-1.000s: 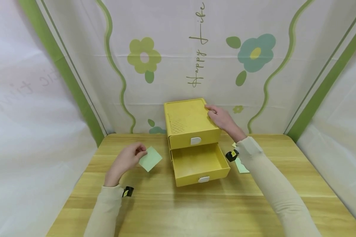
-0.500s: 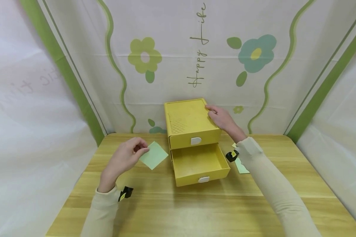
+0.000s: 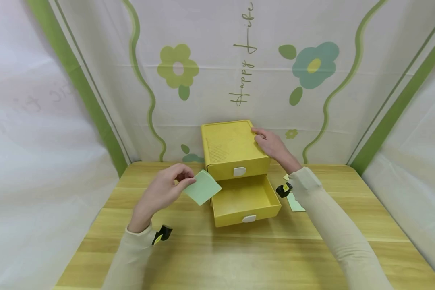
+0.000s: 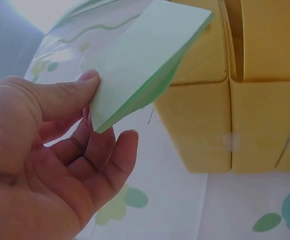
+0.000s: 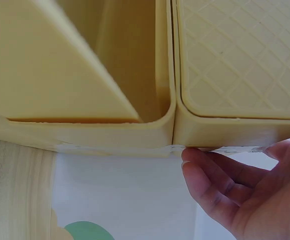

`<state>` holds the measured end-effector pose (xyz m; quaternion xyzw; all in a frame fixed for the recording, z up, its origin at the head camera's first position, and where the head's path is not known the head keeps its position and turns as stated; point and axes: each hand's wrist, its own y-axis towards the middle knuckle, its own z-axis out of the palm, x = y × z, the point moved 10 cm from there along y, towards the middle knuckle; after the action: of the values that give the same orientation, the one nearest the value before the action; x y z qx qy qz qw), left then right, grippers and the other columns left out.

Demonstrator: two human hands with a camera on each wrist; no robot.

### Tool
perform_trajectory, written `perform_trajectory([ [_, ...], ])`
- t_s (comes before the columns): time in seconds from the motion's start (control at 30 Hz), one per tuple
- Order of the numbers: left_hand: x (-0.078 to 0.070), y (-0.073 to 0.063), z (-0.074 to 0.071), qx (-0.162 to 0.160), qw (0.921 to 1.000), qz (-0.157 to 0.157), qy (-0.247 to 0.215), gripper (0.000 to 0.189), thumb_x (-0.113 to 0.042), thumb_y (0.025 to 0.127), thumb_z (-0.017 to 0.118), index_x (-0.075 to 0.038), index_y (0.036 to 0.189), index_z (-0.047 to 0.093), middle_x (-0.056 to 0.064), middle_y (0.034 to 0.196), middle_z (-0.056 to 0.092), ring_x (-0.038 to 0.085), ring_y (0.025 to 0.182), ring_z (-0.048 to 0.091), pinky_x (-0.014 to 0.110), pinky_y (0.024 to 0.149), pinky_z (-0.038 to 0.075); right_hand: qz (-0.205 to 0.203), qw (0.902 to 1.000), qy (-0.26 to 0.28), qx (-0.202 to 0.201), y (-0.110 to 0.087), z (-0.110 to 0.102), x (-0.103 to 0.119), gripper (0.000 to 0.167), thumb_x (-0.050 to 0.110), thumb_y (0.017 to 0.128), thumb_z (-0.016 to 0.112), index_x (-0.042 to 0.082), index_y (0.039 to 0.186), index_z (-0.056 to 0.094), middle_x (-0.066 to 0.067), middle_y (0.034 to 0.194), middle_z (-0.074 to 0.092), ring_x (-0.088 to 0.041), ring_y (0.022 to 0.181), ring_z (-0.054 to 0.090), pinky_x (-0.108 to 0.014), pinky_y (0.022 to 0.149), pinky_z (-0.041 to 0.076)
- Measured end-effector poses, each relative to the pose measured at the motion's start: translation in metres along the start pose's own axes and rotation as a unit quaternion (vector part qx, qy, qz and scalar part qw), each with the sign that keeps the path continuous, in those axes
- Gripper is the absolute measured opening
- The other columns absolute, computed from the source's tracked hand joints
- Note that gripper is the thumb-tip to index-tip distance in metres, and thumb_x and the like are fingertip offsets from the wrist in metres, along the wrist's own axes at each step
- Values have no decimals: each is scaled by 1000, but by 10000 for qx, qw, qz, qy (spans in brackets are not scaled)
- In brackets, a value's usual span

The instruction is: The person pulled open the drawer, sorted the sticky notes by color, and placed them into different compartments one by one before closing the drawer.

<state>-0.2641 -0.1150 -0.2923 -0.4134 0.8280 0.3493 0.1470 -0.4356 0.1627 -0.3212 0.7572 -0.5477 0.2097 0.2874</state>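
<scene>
My left hand (image 3: 163, 187) pinches a pad of pale green sticky notes (image 3: 203, 187) by one corner, thumb on one face and fingers behind. In the left wrist view the leaves of the pad (image 4: 147, 55) fan slightly apart along one edge. It is held up at the left side of a yellow drawer box (image 3: 228, 139), its right corner overlapping the pulled-out lower drawer (image 3: 230, 222) in the head view. The upper drawer is closed. My right hand (image 3: 273, 145) grips the box's top right edge, fingers (image 5: 197, 180) against its side.
Partly behind my right sleeve, a pale green paper piece (image 3: 295, 202) and a small yellow piece (image 3: 286, 177) lie on the wooden table (image 3: 239, 262). A white curtain (image 3: 217, 48) printed with flowers hangs close behind the box.
My left hand has carried the sticky note pad rightward and slightly up, from beside the box to the lower drawer's left edge. My right hand and the box have stayed put.
</scene>
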Motion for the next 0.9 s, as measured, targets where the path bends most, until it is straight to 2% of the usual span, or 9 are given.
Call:
perform_trajectory([
  [0.2, -12, 10, 11, -65, 9993, 327, -141, 6, -18, 91, 70, -17, 94, 65, -8, 87, 61, 6, 76, 56, 23, 67, 49, -116, 9999, 7, -45, 4, 1, 2, 54, 29, 98, 33, 14, 148, 44, -5, 154, 43, -29, 117, 49, -41, 90, 39],
  [0.37, -19, 16, 19, -154, 9982, 473, -343, 8, -16, 90, 71, -17, 94, 65, -8, 87, 61, 5, 77, 56, 23, 66, 48, -69, 10000, 29, -65, 4, 0, 2, 54, 29, 98, 33, 16, 148, 44, -4, 154, 43, -28, 119, 49, -41, 90, 38],
  [0.5, -23, 20, 30, -40, 9978, 506, -422, 7, -17, 90, 71, -17, 94, 65, -8, 86, 60, 5, 77, 55, 22, 66, 47, -31, 9999, 33, -94, 2, -3, 2, 53, 30, 98, 34, 17, 148, 44, -4, 154, 43, -28, 121, 49, -42, 93, 38],
  [0.77, -36, 26, 60, 331, 9944, 907, -419, 7, -13, 90, 70, -12, 94, 64, -3, 86, 60, 6, 75, 53, 19, 66, 48, -30, 10000, -26, -85, 0, -3, 1, 53, 29, 98, 35, 14, 149, 44, -6, 154, 43, -31, 138, 43, -46, 103, 39],
  [0.9, -43, 26, 70, 360, 9930, 1099, -250, 6, -12, 91, 69, -10, 93, 64, -2, 86, 60, 6, 75, 52, 18, 66, 48, -8, 10000, -39, -59, 0, -2, -1, 53, 29, 98, 34, 15, 149, 43, -6, 154, 42, -31, 132, 47, -46, 100, 39],
])
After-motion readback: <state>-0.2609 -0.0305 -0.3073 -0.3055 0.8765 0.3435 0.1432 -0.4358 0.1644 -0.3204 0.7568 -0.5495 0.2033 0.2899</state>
